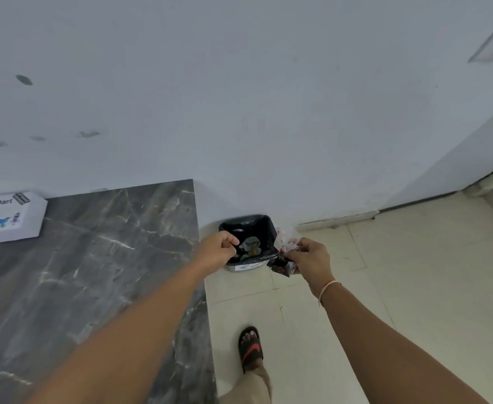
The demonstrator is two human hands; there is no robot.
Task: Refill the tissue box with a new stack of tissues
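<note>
White square tissue box with printed logos (10,218) sits far left on the grey marbled stone counter (108,258), against the wall; I judge it light, stiff-walled cardboard, best gripped by opposite sides. My left hand (219,248) hangs loosely curled and empty over the black-lined waste bin (249,243). My right hand (309,262) pinches crinkled clear plastic wrapper with red print (284,253): flimsy, slippery, weightless; no new tissue stack is in view.

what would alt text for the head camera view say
Seen from above, a person's right hand holds a crumpled plastic wrapper beside a small black-lined bin on the tiled floor, with the left hand at the bin's edge. A white box sits on the grey marble counter to the left.
</note>
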